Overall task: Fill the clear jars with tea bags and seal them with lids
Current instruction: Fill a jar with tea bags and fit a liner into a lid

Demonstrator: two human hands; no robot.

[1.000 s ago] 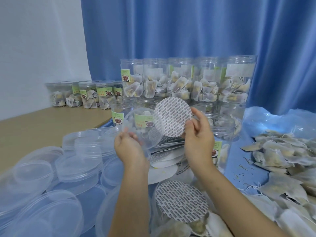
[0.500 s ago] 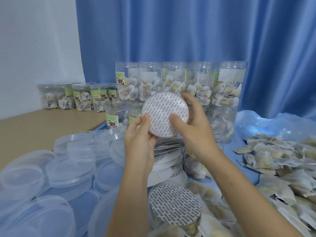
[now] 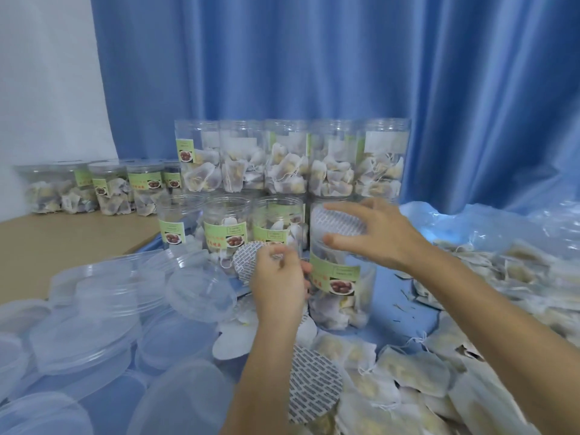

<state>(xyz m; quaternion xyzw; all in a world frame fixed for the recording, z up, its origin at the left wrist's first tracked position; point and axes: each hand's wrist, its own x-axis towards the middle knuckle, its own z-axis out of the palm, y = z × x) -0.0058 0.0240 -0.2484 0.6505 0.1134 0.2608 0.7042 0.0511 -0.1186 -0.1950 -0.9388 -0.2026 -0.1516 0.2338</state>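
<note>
Two hands are working at one jar [image 3: 342, 268], standing at 3 o'clock of the left hand [image 3: 277, 285]. Right hand [image 3: 381, 237], fingers straight, is pressing a patterned seal disc [image 3: 337, 221] onto its mouth; left hand is pinching another disc [image 3: 248, 257]. Judging progress: five filled jars [image 3: 292, 160] are showing on the upper row at 12 o'clock, five smaller ones [image 3: 110, 186] at 10 o'clock. Loose tea bags [image 3: 414, 368] at 5 o'clock and clear lids [image 3: 84, 321] at 8 o'clock are waiting, too many to count.

Blue curtain [image 3: 329, 58] hangs across the back, 12 o'clock. White wall [image 3: 44, 73] at 10 o'clock. Tan tabletop [image 3: 62, 240] at 9 o'clock. Crumpled clear plastic sheet [image 3: 518, 221] at 3 o'clock.
</note>
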